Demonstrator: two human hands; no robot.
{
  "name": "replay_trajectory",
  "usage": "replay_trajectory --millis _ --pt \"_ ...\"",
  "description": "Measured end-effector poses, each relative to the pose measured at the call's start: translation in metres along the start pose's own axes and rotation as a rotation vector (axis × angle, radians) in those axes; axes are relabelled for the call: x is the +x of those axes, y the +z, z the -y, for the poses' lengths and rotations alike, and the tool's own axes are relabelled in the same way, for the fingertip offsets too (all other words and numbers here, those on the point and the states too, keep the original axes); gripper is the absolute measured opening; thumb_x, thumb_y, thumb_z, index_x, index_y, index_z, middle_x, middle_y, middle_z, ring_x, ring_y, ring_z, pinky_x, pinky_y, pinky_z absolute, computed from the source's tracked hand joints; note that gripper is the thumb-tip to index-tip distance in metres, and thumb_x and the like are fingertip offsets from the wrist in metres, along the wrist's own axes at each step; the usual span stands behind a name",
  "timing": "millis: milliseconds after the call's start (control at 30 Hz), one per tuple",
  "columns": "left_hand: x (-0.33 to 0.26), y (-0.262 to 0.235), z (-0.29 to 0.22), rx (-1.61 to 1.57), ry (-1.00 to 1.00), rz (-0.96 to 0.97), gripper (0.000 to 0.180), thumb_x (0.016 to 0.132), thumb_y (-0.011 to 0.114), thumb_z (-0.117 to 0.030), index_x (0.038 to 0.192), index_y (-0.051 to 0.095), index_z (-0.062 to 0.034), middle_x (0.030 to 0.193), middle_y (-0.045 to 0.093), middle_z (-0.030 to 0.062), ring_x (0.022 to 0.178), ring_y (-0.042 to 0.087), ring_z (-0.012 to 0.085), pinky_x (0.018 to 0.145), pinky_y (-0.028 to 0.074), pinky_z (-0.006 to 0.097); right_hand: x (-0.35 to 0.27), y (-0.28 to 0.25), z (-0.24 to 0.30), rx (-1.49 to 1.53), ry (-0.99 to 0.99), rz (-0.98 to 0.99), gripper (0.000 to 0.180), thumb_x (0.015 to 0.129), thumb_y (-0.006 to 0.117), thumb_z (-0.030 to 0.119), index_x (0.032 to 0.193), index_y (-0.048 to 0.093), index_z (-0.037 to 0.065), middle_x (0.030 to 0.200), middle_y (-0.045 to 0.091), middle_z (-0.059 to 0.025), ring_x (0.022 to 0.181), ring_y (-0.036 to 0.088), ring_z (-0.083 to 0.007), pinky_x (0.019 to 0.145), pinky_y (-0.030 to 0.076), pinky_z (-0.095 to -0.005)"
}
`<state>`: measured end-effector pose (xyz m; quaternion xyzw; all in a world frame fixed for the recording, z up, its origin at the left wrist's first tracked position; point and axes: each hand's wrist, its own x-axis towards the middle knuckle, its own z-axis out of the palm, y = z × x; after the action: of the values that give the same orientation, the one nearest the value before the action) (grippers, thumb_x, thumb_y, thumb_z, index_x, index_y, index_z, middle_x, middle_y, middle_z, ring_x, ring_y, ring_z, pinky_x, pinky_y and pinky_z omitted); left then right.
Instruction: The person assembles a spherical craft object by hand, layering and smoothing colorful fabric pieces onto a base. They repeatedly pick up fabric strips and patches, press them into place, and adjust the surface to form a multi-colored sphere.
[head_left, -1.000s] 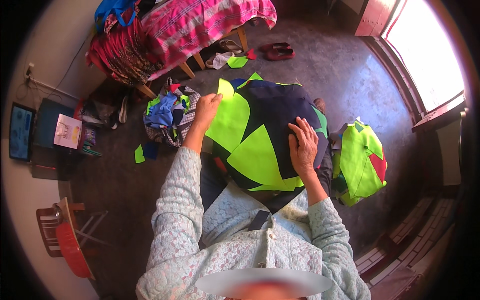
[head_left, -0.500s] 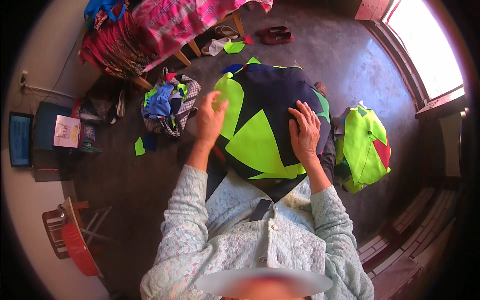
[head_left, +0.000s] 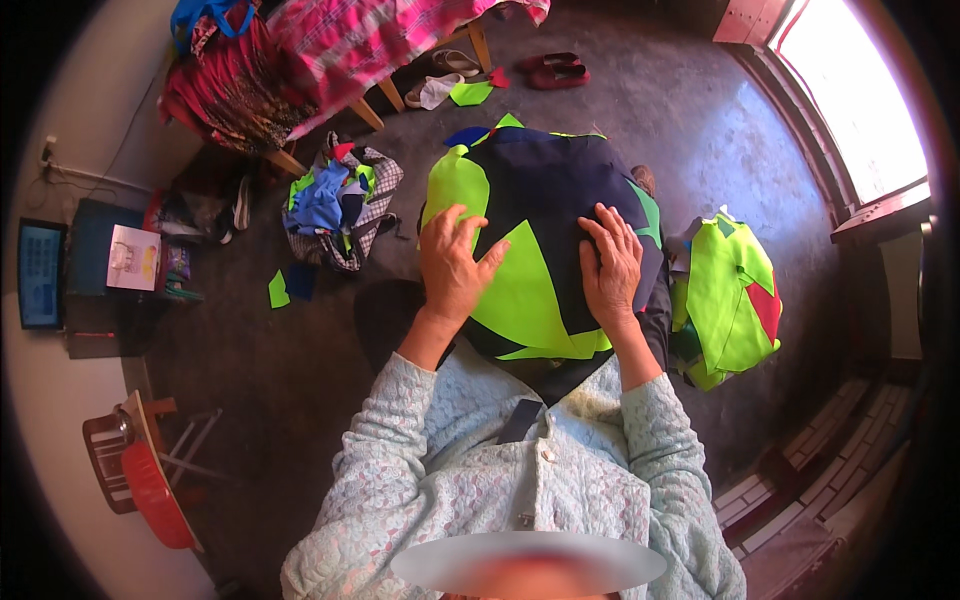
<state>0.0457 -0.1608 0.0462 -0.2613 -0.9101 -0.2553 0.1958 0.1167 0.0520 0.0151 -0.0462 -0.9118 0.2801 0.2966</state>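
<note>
Over my lap lies a broad dark navy cloth (head_left: 545, 180), with lime-green pieces about it. My left hand (head_left: 455, 262) rests on the cloth's left side, fingers spread, between a rounded lime piece (head_left: 458, 185) and a pointed lime piece (head_left: 525, 285). On the right part of the navy cloth lies my right hand (head_left: 610, 262), flat with its fingers stretched out. A teal-green piece (head_left: 645, 215) shows at the cloth's right edge beside it. Neither hand grips anything.
A checked bag (head_left: 375, 215) of cloth scraps stands at the left. To my right sits a lime-green cloth bundle (head_left: 728, 290). Shoes (head_left: 555, 72) and loose scraps (head_left: 278, 290) lie on the floor. A bench (head_left: 375, 108) with a pink cover stands at the far left.
My left hand has moved right and toward me, from above the lime piece's left edge down onto the cloth. The right hand stays in place.
</note>
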Motion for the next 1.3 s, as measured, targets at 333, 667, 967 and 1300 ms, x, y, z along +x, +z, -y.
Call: replay_trajectory --millis 333,667,967,1300 --pt "-0.009 0.011 -0.017 -0.086 -0.085 0.063 0.026 0.069 0.08 -0.017 0.083 0.062 -0.0053 0.109 0.056 0.0131 0.109 0.05 0.032 0.094 0.037 0.045 -0.001 0.002 0.0 -0.017 0.012 0.008 0.03 0.085 0.061 0.009 0.115 0.063 0.013 0.133 0.055 -0.0076 0.129 0.046 -0.0276 0.109 0.031 -0.043" --pt "-0.008 -0.013 0.007 -0.376 -0.233 0.024 0.02 0.07 0.079 -0.01 0.079 0.062 -0.0025 0.086 0.061 0.0108 0.087 0.058 0.0311 0.079 0.046 0.04 -0.002 0.002 -0.002 -0.013 0.0 0.004 0.03 0.086 0.06 0.01 0.115 0.063 0.013 0.134 0.055 -0.0079 0.129 0.046 -0.0279 0.109 0.031 -0.043" --pt "0.004 -0.011 0.032 -0.147 -0.257 0.01 0.028 0.07 0.08 -0.013 0.089 0.063 -0.0036 0.098 0.06 0.0117 0.098 0.055 0.0318 0.087 0.043 0.043 -0.002 0.003 -0.002 -0.014 0.006 0.007 0.03 0.086 0.06 0.01 0.115 0.063 0.013 0.134 0.054 -0.0078 0.13 0.046 -0.0275 0.109 0.031 -0.0434" --pt "-0.008 0.021 -0.019 0.117 -0.003 0.034 0.059 0.088 0.061 -0.04 0.129 0.049 0.0007 0.14 0.041 0.0213 0.132 0.036 0.0397 0.107 0.029 0.052 -0.003 0.002 0.0 -0.002 0.004 0.013 0.031 0.085 0.06 0.01 0.116 0.063 0.013 0.135 0.054 -0.0078 0.13 0.045 -0.0269 0.109 0.031 -0.0432"
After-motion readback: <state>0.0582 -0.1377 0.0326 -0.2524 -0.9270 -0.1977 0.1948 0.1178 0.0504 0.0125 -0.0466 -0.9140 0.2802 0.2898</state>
